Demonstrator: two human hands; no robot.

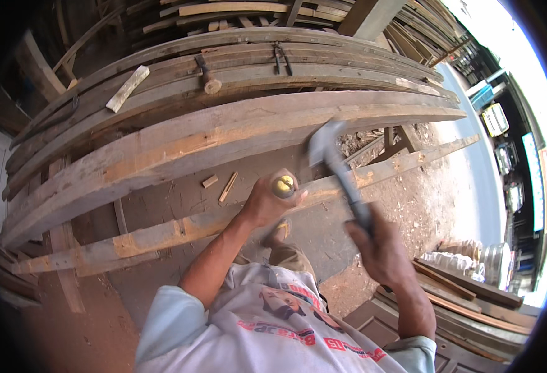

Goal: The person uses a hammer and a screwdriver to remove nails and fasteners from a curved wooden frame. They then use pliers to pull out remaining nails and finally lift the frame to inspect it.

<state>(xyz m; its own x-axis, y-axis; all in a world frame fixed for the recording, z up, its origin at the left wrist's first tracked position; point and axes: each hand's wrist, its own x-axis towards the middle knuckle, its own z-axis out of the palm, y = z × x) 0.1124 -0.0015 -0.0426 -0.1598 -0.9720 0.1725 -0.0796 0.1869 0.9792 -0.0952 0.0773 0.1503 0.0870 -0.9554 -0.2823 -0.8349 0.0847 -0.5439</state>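
Note:
My left hand (264,202) is closed around an upright chisel-like tool, whose round, yellow, cracked handle end (283,185) points up at me; its lower part is hidden by the fist and cannot be made out. This fist is over a long narrow wooden beam (155,239) with several pale cut patches along it. My right hand (382,245) grips the dark handle of a hammer (348,180). The hammer's metal head is blurred by motion and hangs above the beam, right of the yellow end and apart from it.
Beyond lies a thick beam (180,149), then more planks bearing pincers (280,60), a wooden-handled tool (209,78) and a pale wood offcut (127,89). Wood chips (228,186) litter the ground. Stacked boards (472,304) are at the lower right; a road (478,186) runs beyond.

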